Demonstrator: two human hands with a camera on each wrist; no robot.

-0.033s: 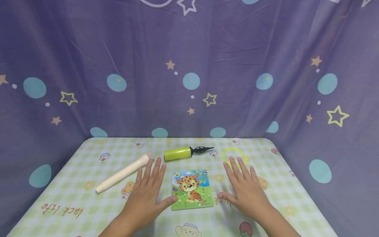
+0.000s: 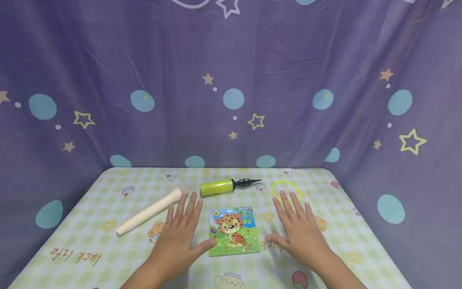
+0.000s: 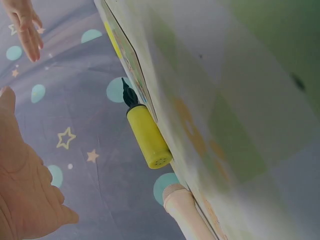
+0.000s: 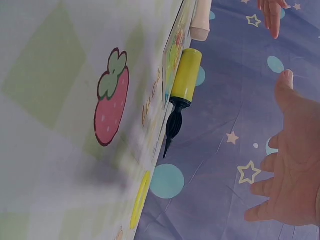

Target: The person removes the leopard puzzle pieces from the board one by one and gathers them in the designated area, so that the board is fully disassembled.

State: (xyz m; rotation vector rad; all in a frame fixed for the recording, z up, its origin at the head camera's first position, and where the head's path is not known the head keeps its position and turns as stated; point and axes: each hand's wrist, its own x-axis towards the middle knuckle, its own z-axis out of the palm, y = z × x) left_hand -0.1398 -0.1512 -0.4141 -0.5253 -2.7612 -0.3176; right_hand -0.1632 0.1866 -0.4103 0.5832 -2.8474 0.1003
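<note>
My left hand (image 2: 177, 239) is held above the table, fingers straight and spread, palm down, holding nothing. In the head view its thumb tip overlaps the left edge of a leopard picture puzzle (image 2: 234, 233), which lies flat between my hands. A cream microphone (image 2: 151, 210) lies slantwise to the left, its head near my left fingertips. My right hand (image 2: 301, 233) is likewise raised and spread with nothing in it. Its fingertips overlap the near side of a thin yellow ring (image 2: 278, 182). Behind the puzzle lies a yellow-green balloon pump (image 2: 218, 187) with its black nozzle pointing right.
A green checked cloth with cartoon prints covers the table (image 2: 86, 224). A purple curtain (image 2: 180, 52) with stars and blue dots hangs behind it and along both sides.
</note>
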